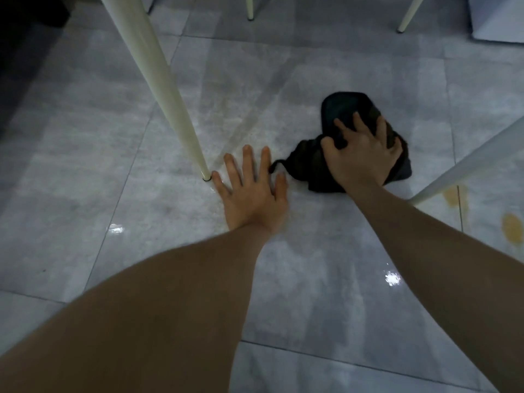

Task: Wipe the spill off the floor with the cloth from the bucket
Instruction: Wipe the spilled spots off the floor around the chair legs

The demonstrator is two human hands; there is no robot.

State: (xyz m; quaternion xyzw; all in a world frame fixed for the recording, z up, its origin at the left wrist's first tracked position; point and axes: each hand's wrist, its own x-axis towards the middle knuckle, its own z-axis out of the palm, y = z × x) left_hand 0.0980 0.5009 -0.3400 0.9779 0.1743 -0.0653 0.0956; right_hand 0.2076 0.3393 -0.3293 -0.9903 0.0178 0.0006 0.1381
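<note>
A dark crumpled cloth (343, 109) lies on the grey tiled floor right of centre. My right hand (363, 154) presses down on it, fingers bent and gripping the fabric. My left hand (252, 191) rests flat on the wet floor with fingers spread, just right of a table leg's foot. An orange-brown spill (511, 228) stains the tiles at the far right, apart from the cloth. No bucket is in view.
A cream table leg (158, 80) slants down to the floor beside my left hand. Another pale leg (465, 163) crosses at the right, above the spill. Two thin legs (408, 15) stand at the back. A white box (499, 18) sits top right. The floor shines wet.
</note>
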